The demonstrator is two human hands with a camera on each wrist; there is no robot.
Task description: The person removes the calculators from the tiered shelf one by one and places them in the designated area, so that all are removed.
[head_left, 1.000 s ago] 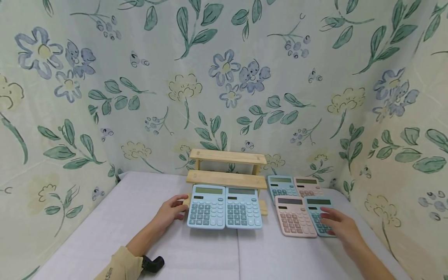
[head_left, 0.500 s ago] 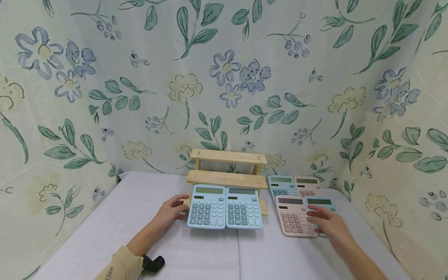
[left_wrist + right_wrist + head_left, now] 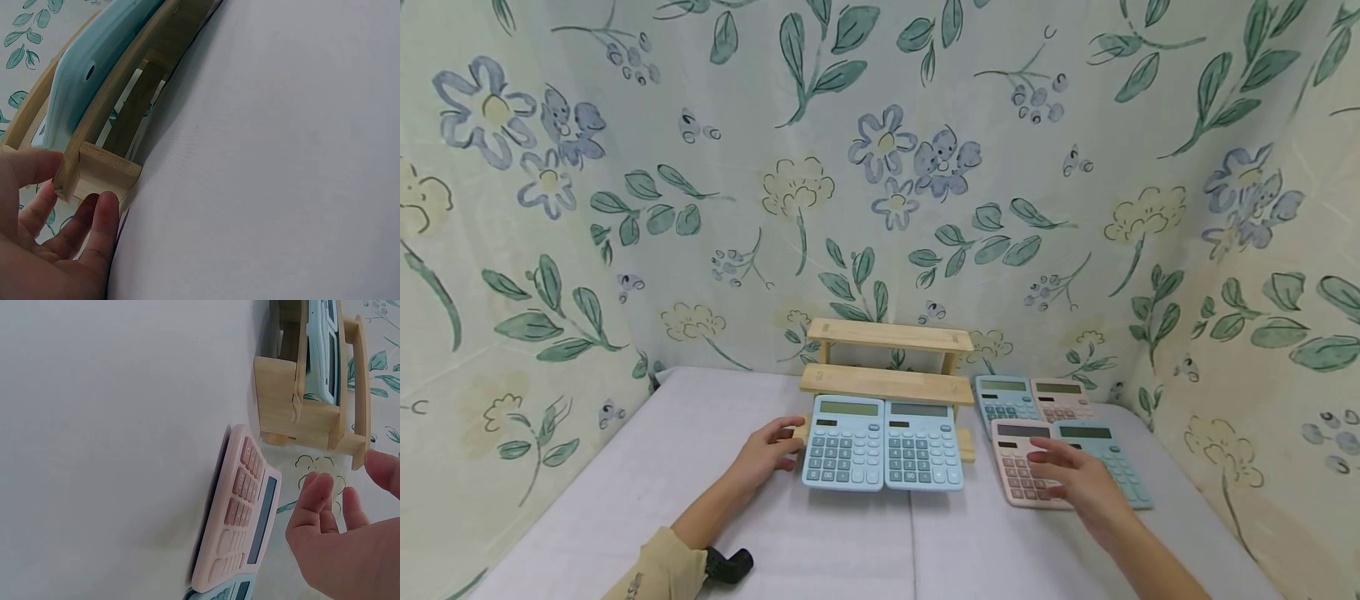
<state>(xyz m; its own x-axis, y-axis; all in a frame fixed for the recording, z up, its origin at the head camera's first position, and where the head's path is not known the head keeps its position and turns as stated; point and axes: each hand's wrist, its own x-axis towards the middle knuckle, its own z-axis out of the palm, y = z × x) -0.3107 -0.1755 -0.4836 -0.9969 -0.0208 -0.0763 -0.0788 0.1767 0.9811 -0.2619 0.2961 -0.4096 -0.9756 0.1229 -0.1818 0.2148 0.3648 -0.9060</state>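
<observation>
A floral curtain [image 3: 737, 133] hangs behind a table [image 3: 835, 546] covered in white cloth. A wooden rack [image 3: 887, 383] stands near the middle of the table's back edge, with 2 light-blue calculators, the left one [image 3: 843, 442] and the right one [image 3: 923, 446], tilted side by side at its front. The left hand [image 3: 763, 454] pinches the rack's left end between thumb and fingers; a beige sleeve [image 3: 655, 571] covers that forearm.

Toward the table's back right corner lie 4 more calculators in 2 rows: a blue calculator [image 3: 1004, 396] and a rear pink calculator [image 3: 1062, 400] behind, a front pink calculator [image 3: 1015, 479] and a blue-green calculator [image 3: 1116, 467] ahead. The right hand [image 3: 1086, 483] hovers over the front pink calculator, fingers loosely bent, holding nothing.
</observation>
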